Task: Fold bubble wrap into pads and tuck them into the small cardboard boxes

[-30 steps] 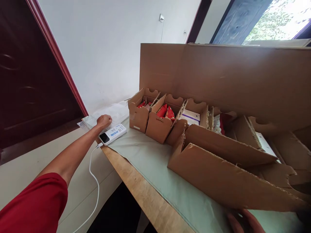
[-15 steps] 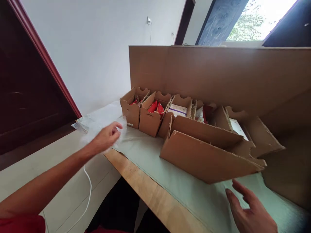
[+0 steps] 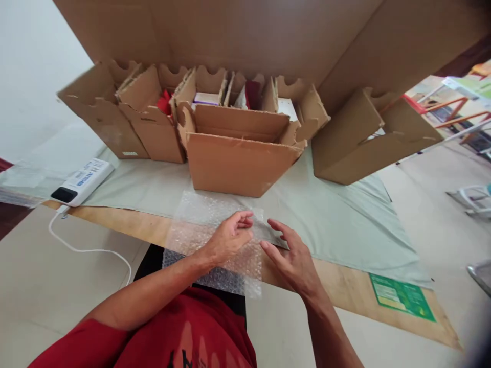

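A clear sheet of bubble wrap [image 3: 199, 225] lies across the near edge of the wooden table [image 3: 337, 286] and hangs over it toward me. My left hand [image 3: 228, 237] pinches the sheet near its right edge, fingers curled on it. Just to the right, my right hand [image 3: 293, 255] hovers with fingers spread, touching or nearly touching the sheet's right edge. Straight behind the hands stands an open cardboard box [image 3: 238, 153].
A row of small cardboard boxes [image 3: 126, 117] with red and white packets lines a tall cardboard sheet [image 3: 249, 36]. Another box [image 3: 368, 138] sits at the right. A white device [image 3: 82, 181] with a cable [image 3: 88, 248] lies left on the green cloth [image 3: 337, 214].
My view swung right and down. My left hand left the white device and brought a bubble wrap sheet to the table's near edge; my right hand moved up beside it.
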